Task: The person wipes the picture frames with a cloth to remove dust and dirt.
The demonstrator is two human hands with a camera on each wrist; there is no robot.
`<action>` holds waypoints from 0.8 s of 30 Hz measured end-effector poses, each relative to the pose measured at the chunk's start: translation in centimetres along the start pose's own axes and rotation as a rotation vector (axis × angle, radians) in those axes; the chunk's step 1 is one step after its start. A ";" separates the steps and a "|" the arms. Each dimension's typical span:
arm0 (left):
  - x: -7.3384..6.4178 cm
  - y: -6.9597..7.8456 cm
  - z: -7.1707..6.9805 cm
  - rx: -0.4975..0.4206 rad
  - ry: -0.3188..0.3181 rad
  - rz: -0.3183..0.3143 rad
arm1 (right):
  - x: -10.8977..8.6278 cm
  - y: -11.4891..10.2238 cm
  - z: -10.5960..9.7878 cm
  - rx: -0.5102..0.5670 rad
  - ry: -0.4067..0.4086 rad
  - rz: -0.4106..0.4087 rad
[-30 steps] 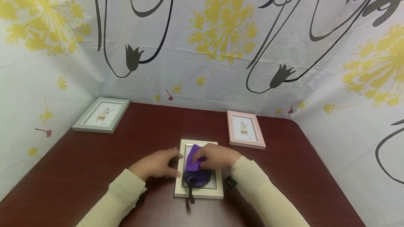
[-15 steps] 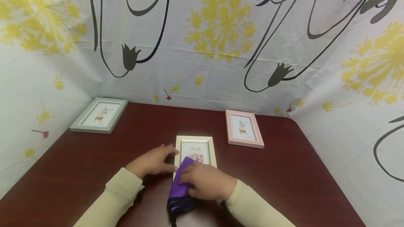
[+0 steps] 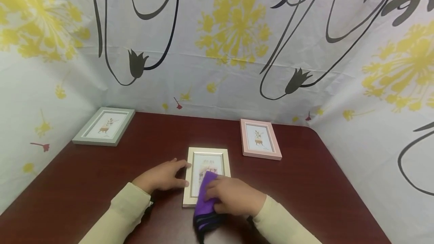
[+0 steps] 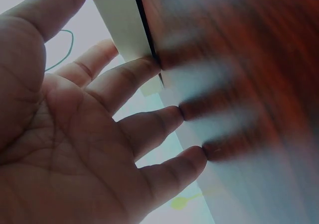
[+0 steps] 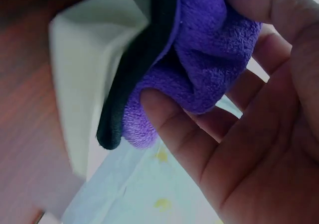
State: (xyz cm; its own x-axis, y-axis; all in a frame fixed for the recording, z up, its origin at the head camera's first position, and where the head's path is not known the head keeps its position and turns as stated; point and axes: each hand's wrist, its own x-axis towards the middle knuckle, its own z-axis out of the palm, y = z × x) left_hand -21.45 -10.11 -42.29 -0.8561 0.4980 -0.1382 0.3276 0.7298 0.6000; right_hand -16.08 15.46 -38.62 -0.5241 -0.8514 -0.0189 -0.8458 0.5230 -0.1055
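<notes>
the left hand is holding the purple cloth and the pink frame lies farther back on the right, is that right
Wrong hand: the head view shows the right hand holding the purple cloth. The pink frame does lie farther back on the right.

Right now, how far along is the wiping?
Done: the purple cloth is in the right hand. In progress: it overlaps the cream frame at lower right; the left hand by its left edge. Perhaps left: finishing that, the green frame and pink frame, lying apart; wiped or not, unclear.
</notes>
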 end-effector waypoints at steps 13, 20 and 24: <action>0.2 -0.1 0.3 0.021 0.013 0.000 | -1.1 1.2 0.2 0.043 0.040 -0.011; 0.3 -0.2 0.2 0.037 0.006 0.023 | 1.4 -1.4 1.7 -0.086 0.161 -0.088; 0.3 -0.3 0.2 0.038 0.005 0.015 | 1.9 -2.3 1.8 -0.148 0.176 -0.077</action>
State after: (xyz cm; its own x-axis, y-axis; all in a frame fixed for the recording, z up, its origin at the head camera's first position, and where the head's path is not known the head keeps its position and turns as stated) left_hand -21.70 -10.08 -42.68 -0.8528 0.5070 -0.1252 0.3556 0.7393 0.5718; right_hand -14.97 12.58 -40.21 -0.4559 -0.8758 0.1583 -0.8825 0.4679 0.0471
